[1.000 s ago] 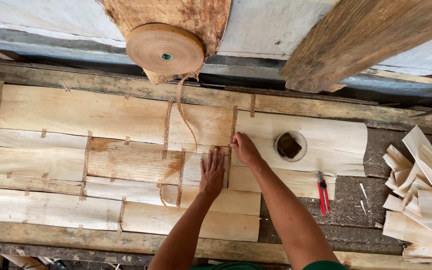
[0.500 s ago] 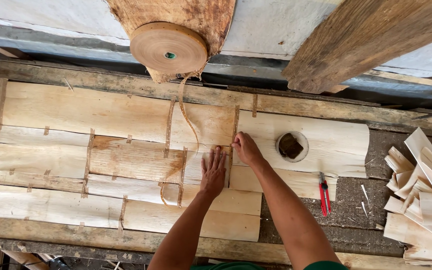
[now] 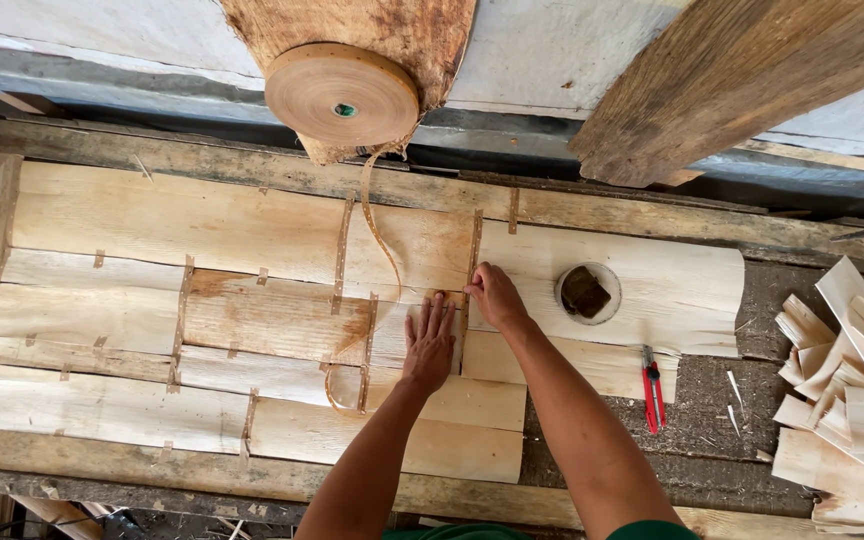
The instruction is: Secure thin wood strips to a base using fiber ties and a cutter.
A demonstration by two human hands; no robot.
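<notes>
From the head camera, looking straight down, a patchwork of pale veneer sheets (image 3: pixel 232 230) lies flat on a rough wooden surface (image 3: pixel 732 400), the sheets joined edge to edge by short strips of brown tape. The left hand (image 3: pixel 429 345) rests palm down on the sheets near the middle, fingers spread and flat, its grip open and holding nothing. The right hand (image 3: pixel 495 296) sits just beside it, up and to the right, fingertips pinched down on a vertical taped seam (image 3: pixel 473 250) where two sheets meet; whether it grips a bit of tape there cannot be told. A loose tape strip (image 3: pixel 380 240) runs down from a large tape roll (image 3: pixel 342 95) that sits above the sheets on a bark-edged slab (image 3: pixel 422 30), and curls in a loop just left of the left hand. To the right of the right hand, a round hole in one sheet shows a small dark block (image 3: pixel 585 291). Further right, on the bare surface, lies a red-handled cutter (image 3: pixel 652 385), well apart from both hands. A heap of veneer offcuts (image 3: pixel 842 400) is stacked at the right edge, and a heavy plank (image 3: pixel 742 70) leans across the top right.
</notes>
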